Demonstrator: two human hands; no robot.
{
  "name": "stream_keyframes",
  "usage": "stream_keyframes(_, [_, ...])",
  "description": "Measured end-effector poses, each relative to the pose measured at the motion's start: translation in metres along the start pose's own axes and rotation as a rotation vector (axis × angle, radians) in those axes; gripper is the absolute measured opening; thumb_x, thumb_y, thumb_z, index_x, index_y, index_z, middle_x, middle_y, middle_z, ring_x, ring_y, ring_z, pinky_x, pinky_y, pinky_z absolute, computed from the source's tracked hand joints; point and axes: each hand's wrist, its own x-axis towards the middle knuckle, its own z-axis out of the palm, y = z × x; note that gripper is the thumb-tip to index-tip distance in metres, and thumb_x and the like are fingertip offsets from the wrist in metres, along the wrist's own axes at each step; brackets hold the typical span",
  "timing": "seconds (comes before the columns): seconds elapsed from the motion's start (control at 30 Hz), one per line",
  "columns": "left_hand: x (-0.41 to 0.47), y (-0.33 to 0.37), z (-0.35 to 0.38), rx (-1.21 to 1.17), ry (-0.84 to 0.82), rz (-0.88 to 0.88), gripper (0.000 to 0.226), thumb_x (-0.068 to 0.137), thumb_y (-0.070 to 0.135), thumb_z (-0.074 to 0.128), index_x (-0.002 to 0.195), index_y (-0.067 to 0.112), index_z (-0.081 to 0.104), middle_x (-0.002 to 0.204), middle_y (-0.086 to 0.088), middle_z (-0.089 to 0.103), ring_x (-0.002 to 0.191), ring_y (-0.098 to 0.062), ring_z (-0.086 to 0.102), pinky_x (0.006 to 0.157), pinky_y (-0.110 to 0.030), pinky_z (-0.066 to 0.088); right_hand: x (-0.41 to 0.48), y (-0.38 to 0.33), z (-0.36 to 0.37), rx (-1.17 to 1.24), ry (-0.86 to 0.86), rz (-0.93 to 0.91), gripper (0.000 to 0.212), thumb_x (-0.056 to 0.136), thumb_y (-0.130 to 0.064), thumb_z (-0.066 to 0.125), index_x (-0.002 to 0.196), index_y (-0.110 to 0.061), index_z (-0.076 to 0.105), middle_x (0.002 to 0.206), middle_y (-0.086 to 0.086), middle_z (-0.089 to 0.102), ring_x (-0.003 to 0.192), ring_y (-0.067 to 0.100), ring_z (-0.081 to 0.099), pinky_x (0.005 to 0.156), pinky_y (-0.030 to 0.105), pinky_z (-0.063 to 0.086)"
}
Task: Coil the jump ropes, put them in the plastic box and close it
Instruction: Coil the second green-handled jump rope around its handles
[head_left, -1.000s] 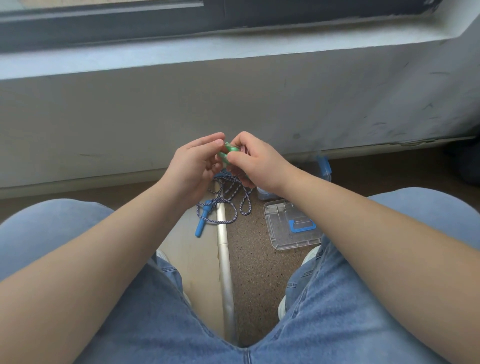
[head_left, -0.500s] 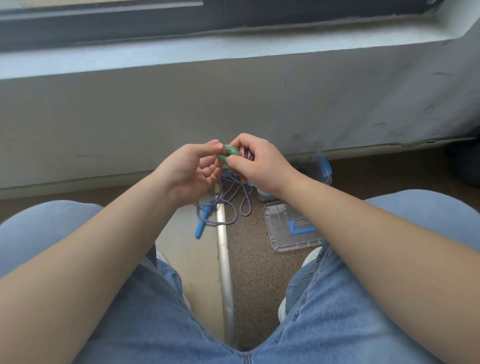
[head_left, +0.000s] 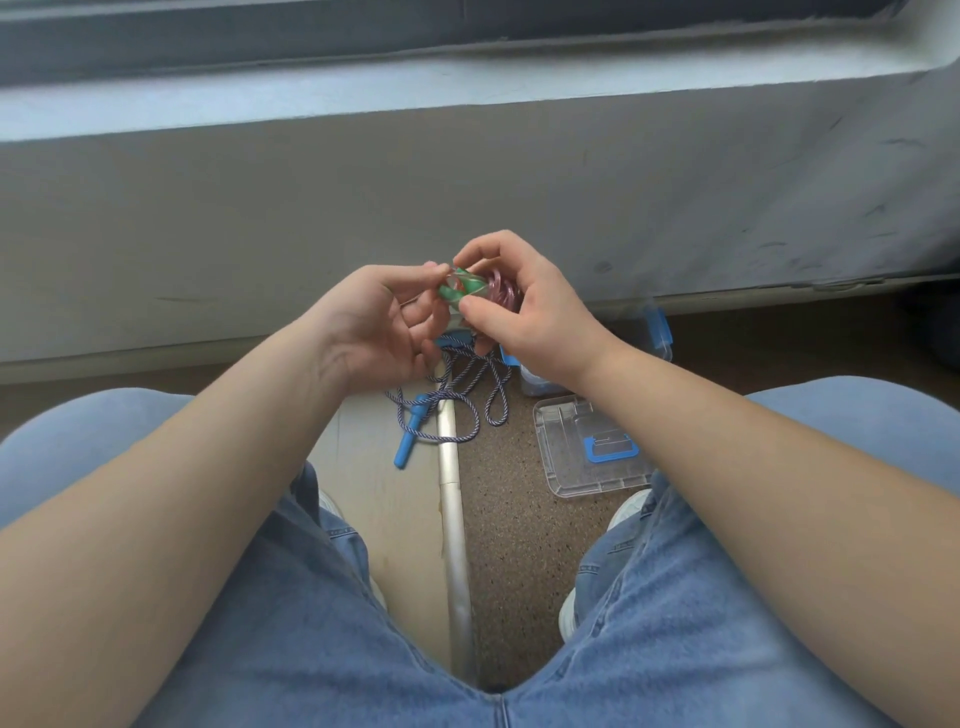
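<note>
Head view is showing the clear lid (head_left: 587, 447) lying on the floor (head_left: 509, 545) beside the loose blue jump rope (head_left: 447, 397); above them, left hand (head_left: 374, 327) and right hand (head_left: 530, 317) are together pinching the coiled pink jump rope (head_left: 501, 288); plastic box (head_left: 660, 338) is sitting beyond.

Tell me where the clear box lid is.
In the head view, the clear lid lies on the speckled floor right of centre, just nearer than the plastic box.

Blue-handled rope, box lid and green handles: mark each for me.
blue-handled rope (head_left: 408, 441): head view, on its lower blue handle.
box lid (head_left: 563, 453): head view, clear panel, left half.
green handles (head_left: 458, 292): head view, green plastic, middle.
</note>
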Motion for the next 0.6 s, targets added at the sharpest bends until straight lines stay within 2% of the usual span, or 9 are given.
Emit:
stream_keyframes(0.07, [0.001,-0.002,0.002,0.006,0.021,0.084,0.017,0.084,0.019,0.07,0.094,0.029,0.061,0.074,0.012,0.067,0.063,-0.002,0.062,0.06,-0.022,0.032,0.001,-0.003,-0.001,0.02,-0.01,0.012,0.025,0.091,-0.002,0.061,0.11,-0.017,0.057,0.099,0.02,0.061,0.061,0.025,0.061,0.051,0.038,0.056])
stream_keyframes(0.1, [0.002,-0.006,0.005,0.067,0.054,0.196,0.014,0.088,0.018,0.068,0.098,0.027,0.064,0.075,0.011,0.069,0.063,-0.002,0.063,0.059,-0.021,0.035,0.001,-0.004,-0.002,0.017,-0.012,0.026,0.025,0.092,-0.002,0.061,0.109,-0.018,0.056,0.097,0.019,0.061,0.06,0.019,0.061,0.049,0.029,0.053])
stream_keyframes(0.17, [0.002,-0.015,0.008,0.396,0.166,0.55,0.012,0.094,0.018,0.064,0.103,0.02,0.071,0.082,0.007,0.073,0.068,-0.003,0.066,0.057,-0.019,0.045,0.002,-0.005,-0.005,-0.005,-0.002,0.061,0.024,0.093,-0.002,0.061,0.108,-0.019,0.056,0.092,0.012,0.062,0.059,0.01,0.063,0.047,0.019,0.048])
stream_keyframes(0.23, [0.004,-0.021,0.008,0.711,0.224,0.853,0.014,0.093,0.021,0.066,0.104,0.02,0.075,0.087,0.005,0.075,0.075,-0.005,0.07,0.063,-0.019,0.052,0.003,-0.004,-0.008,-0.011,0.031,0.101,0.022,0.093,-0.003,0.06,0.109,-0.017,0.056,0.086,0.006,0.063,0.057,0.006,0.063,0.045,0.018,0.046])
stream_keyframes(0.33, [0.007,-0.022,0.006,0.873,0.237,0.965,0.016,0.086,0.024,0.074,0.102,0.027,0.076,0.093,0.009,0.076,0.083,-0.002,0.072,0.078,-0.025,0.057,0.005,0.0,-0.012,-0.014,0.058,0.13,0.02,0.092,-0.005,0.061,0.111,-0.012,0.056,0.078,0.003,0.063,0.057,0.009,0.062,0.048,0.028,0.052])
stream_keyframes(0.4, [0.009,-0.022,0.004,0.962,0.297,1.04,0.013,0.085,0.024,0.074,0.097,0.028,0.077,0.089,0.01,0.074,0.081,0.0,0.069,0.078,-0.022,0.055,0.004,0.001,-0.013,-0.052,0.028,0.134,0.021,0.09,-0.007,0.061,0.109,-0.014,0.057,0.077,0.002,0.065,0.059,0.013,0.064,0.053,0.035,0.057])
stream_keyframes(0.5, [0.013,-0.025,0.004,1.097,0.372,1.153,0.009,0.088,0.024,0.068,0.093,0.023,0.075,0.085,0.012,0.068,0.081,0.001,0.062,0.068,-0.013,0.042,0.003,-0.001,-0.011,-0.136,-0.046,0.196,0.02,0.094,-0.014,0.057,0.112,-0.021,0.059,0.078,0.0,0.066,0.059,0.016,0.068,0.05,0.026,0.052])
stream_keyframes(0.6, [0.016,-0.03,0.004,1.193,0.399,1.239,0.008,0.092,0.019,0.062,0.094,0.014,0.067,0.089,0.009,0.062,0.08,-0.001,0.054,0.07,-0.016,0.039,0.003,-0.001,-0.009,-0.3,-0.101,0.234,0.024,0.099,-0.026,0.05,0.122,-0.026,0.055,0.081,-0.003,0.065,0.06,0.014,0.064,0.055,0.025,0.047])
